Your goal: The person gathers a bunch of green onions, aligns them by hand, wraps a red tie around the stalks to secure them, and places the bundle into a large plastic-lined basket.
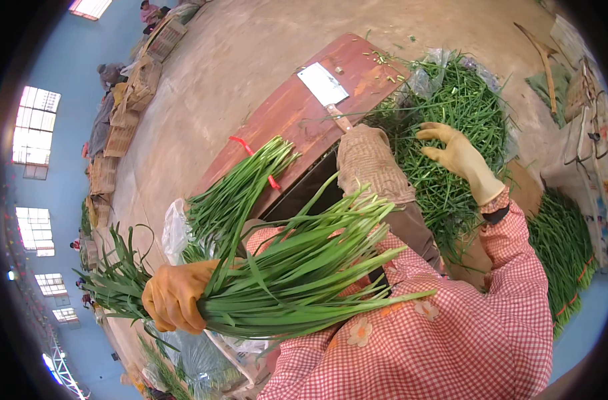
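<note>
My left hand (177,297), in an orange-yellow rubber glove, is closed around a thick bunch of garlic chives (297,280). The pale cut ends point right and the dark leaf tips hang out left of the fist. My right hand (454,153), in a pale yellow glove, is held over a large heap of loose green trimmings (464,100) with its fingers apart and nothing in them. Another bunch of chives (241,177) lies on the red-brown wooden board (271,127), beside red ties (241,143). A cleaver (323,85) rests farther along the board, its wooden handle toward me.
Clear plastic (431,77) lines the heap's edge. Tied chives (564,247) stand at the far right, below white sacks (584,147). Plastic-wrapped greens (197,360) lie low on the left. Crates (137,83) line the wall, and people (151,13) are in the distance.
</note>
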`<state>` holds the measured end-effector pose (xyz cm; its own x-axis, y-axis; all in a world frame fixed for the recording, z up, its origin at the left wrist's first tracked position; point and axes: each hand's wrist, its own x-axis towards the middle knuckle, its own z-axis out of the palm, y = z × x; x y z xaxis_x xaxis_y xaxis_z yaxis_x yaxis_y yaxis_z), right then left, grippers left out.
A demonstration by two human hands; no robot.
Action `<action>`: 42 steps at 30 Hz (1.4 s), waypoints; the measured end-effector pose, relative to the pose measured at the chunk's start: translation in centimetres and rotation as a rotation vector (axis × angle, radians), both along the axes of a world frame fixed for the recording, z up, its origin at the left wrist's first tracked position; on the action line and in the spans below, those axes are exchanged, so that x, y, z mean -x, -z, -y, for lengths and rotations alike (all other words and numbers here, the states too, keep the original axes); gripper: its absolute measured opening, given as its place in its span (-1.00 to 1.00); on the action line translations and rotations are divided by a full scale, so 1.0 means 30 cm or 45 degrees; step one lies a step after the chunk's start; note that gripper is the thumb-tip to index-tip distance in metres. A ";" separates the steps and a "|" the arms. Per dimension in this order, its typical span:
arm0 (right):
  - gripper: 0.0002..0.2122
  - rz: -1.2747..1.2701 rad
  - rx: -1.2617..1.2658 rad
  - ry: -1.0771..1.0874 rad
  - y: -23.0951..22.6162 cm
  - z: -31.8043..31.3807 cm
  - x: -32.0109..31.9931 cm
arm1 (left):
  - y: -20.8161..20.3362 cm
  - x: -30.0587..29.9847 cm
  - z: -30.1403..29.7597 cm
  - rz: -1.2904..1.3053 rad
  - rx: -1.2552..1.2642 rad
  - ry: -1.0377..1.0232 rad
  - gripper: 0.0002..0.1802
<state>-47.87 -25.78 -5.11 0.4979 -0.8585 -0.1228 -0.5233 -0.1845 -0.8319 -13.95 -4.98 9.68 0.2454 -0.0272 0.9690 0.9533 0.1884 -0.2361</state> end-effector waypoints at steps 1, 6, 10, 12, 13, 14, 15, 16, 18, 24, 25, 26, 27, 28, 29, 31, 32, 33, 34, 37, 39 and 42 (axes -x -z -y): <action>-0.73 0.053 0.062 -0.096 -0.017 -0.025 -0.007 | 0.000 0.010 0.004 0.003 0.007 0.012 -0.78; -0.66 0.766 -0.160 -0.711 -0.064 -0.153 -0.182 | -0.004 0.033 0.019 0.031 0.016 0.031 -0.76; -0.81 0.837 0.725 -0.905 -0.042 -0.144 -0.298 | 0.001 0.030 0.003 0.020 -0.029 -0.005 -0.77; -0.83 0.808 0.698 -0.906 -0.020 -0.133 -0.301 | 0.008 0.027 -0.007 -0.021 -0.014 -0.057 -0.79; -0.84 0.841 0.649 -0.890 -0.010 -0.128 -0.286 | 0.010 0.024 -0.009 -0.011 -0.042 -0.052 -0.79; -0.84 0.814 0.670 -0.882 0.001 -0.124 -0.270 | 0.013 0.023 -0.011 0.005 -0.025 -0.063 -0.77; -0.88 0.764 0.748 -0.743 0.009 -0.122 -0.237 | 0.014 0.021 -0.010 0.021 -0.008 -0.073 -0.75; -0.90 0.604 0.793 -0.621 0.017 -0.115 -0.208 | 0.016 0.022 -0.010 0.027 -0.002 -0.058 -0.76; -0.93 0.421 0.811 -0.532 0.023 -0.073 -0.143 | 0.013 0.026 -0.007 0.023 0.009 -0.039 -0.76; -0.87 -1.379 0.741 -0.658 -0.046 -0.006 -0.017 | -0.015 0.062 0.001 0.030 0.018 -0.002 -0.77; -0.84 -0.633 0.536 -0.579 -0.062 -0.037 -0.033 | -0.018 0.071 0.004 0.034 0.011 0.004 -0.77; -0.80 0.129 0.315 -0.471 -0.082 -0.078 -0.057 | -0.021 0.079 0.010 0.027 0.004 0.009 -0.76; -0.74 0.349 0.072 -0.531 -0.103 -0.123 -0.091 | -0.024 0.088 0.011 0.011 -0.005 0.034 -0.76; -0.72 0.385 0.057 -0.657 -0.124 -0.156 -0.130 | -0.024 0.096 0.016 0.007 -0.011 0.032 -0.76; -0.72 0.467 0.121 -0.765 -0.139 -0.192 -0.173 | -0.024 0.103 0.018 0.002 -0.016 0.030 -0.75; -0.78 0.647 0.364 -1.030 -0.147 -0.194 -0.280 | -0.026 0.109 0.017 -0.008 -0.025 0.012 -0.74; -0.82 0.795 0.431 -1.062 -0.150 -0.193 -0.320 | -0.027 0.110 0.016 -0.009 -0.002 -0.017 -0.74; -0.84 0.800 0.432 -1.004 -0.146 -0.201 -0.340 | -0.028 0.108 0.015 -0.018 0.008 -0.061 -0.73; -0.84 0.803 0.427 -1.009 -0.142 -0.212 -0.337 | -0.029 0.107 0.012 -0.009 0.017 -0.053 -0.73; -0.89 0.299 0.614 -0.732 -0.116 -0.251 -0.310 | -0.029 0.100 0.014 -0.015 0.013 -0.121 -0.74; -0.91 -0.176 0.477 -0.752 -0.096 -0.274 -0.303 | -0.026 0.097 0.019 0.003 0.095 -0.103 -0.77; -0.91 -0.272 0.561 -0.643 -0.073 -0.286 -0.265 | -0.015 0.102 0.016 -0.003 0.038 -0.136 -0.81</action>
